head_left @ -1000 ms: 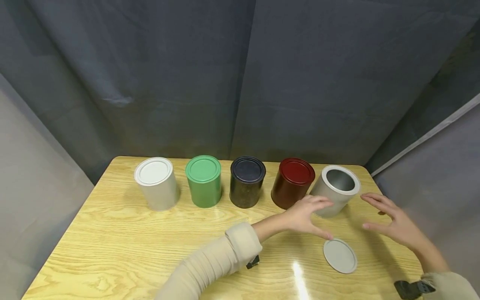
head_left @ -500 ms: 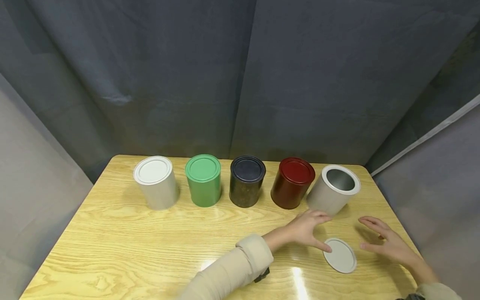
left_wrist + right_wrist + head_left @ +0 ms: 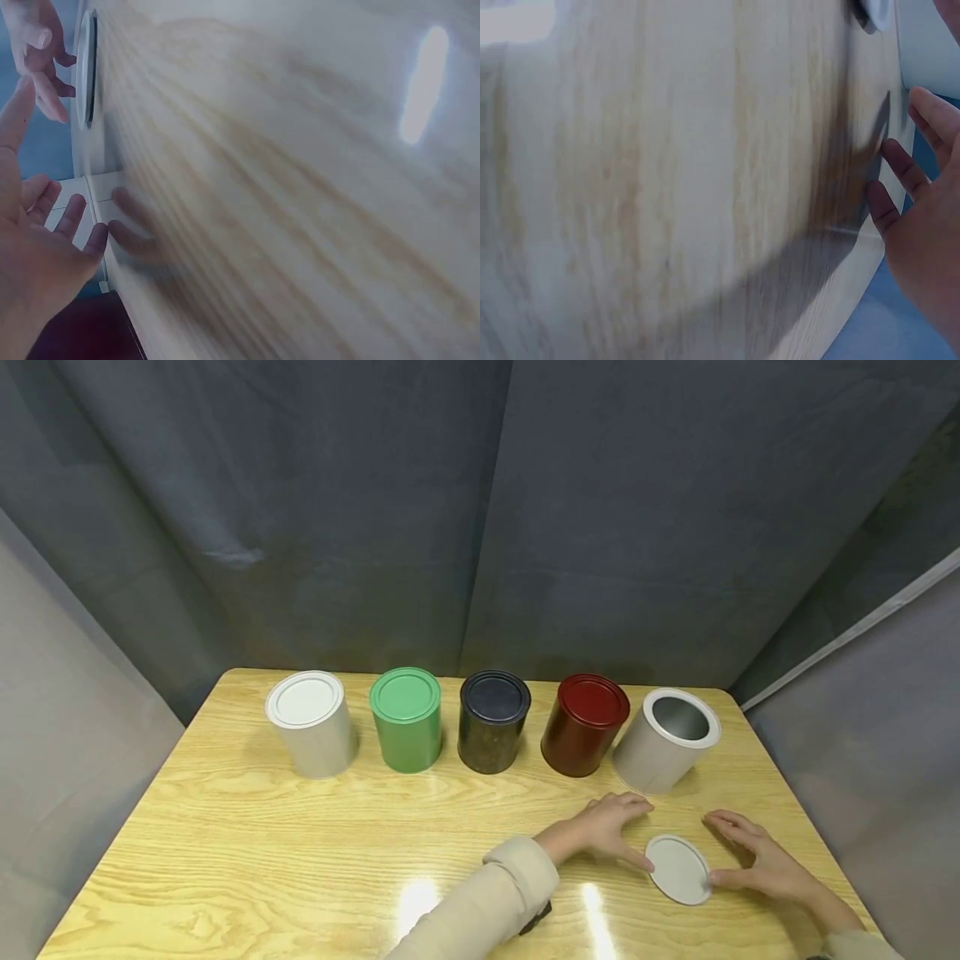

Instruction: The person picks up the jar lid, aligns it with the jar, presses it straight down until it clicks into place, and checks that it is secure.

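Observation:
A round pale grey can lid (image 3: 678,870) lies flat on the table between the two hands. My left hand (image 3: 609,828) is at its left, the thumb at the lid's edge and the fingers spread. On the other side my right hand (image 3: 765,860) has its thumb tip at the lid's right edge, fingers extended. Neither hand grips anything. Just behind stands a pale grey can (image 3: 660,758) without a lid, its dark inside showing. In the left wrist view the lid (image 3: 88,67) appears edge-on near the right hand's fingers.
Left of the uncovered can, a row of lidded cans runs along the back: dark red (image 3: 585,727), black (image 3: 493,722), green (image 3: 407,720) and white (image 3: 311,725). The wooden table (image 3: 285,868) meets dark curtains (image 3: 360,527) behind and a pale partition at right.
Both hands have come down and toward me, away from beside the uncovered can, and have closed in on the lid from either side. Lid and cans stay where they were.

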`<state>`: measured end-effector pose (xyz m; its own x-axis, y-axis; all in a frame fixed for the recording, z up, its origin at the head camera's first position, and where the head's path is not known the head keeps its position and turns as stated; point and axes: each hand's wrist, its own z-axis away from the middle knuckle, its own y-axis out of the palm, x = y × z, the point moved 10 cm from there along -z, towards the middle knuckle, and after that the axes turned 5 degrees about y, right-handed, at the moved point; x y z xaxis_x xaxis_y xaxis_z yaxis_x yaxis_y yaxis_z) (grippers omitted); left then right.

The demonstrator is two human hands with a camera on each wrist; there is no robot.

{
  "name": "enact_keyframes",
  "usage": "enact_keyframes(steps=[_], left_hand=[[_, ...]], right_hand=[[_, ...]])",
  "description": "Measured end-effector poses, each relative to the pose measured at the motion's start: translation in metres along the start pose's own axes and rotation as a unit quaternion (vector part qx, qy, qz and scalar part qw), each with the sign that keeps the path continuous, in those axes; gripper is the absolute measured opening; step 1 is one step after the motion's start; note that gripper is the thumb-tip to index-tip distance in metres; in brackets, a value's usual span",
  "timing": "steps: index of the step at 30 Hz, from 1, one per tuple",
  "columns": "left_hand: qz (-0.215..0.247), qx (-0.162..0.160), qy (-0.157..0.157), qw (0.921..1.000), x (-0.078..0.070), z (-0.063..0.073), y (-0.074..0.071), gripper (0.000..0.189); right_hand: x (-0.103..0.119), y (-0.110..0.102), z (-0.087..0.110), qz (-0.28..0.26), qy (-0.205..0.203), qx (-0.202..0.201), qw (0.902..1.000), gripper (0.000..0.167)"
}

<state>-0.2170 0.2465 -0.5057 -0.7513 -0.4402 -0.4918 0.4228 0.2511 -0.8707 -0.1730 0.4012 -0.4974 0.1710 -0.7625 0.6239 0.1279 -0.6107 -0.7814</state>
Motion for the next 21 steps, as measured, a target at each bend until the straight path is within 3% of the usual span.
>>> enact_keyframes(steps=[5,12,21], left_hand=[[-0.019,0.011,-0.001,0.9998,0.001,-0.002,0.007,0.083],[-0.069,0.055,-0.012,0.996,-0.004,0.0,0.015,0.091],[-0.144,0.054,-0.052,0.9868,-0.006,-0.001,0.018,0.092]], right_hand=[[0.001,0.004,0.003,0.026,-0.025,-0.007,0.9993,0.084],[0.002,0.009,0.01,0.097,-0.044,-0.009,0.9943,0.095],[0.006,0.014,0.01,0.159,-0.048,-0.024,0.9858,0.102]])
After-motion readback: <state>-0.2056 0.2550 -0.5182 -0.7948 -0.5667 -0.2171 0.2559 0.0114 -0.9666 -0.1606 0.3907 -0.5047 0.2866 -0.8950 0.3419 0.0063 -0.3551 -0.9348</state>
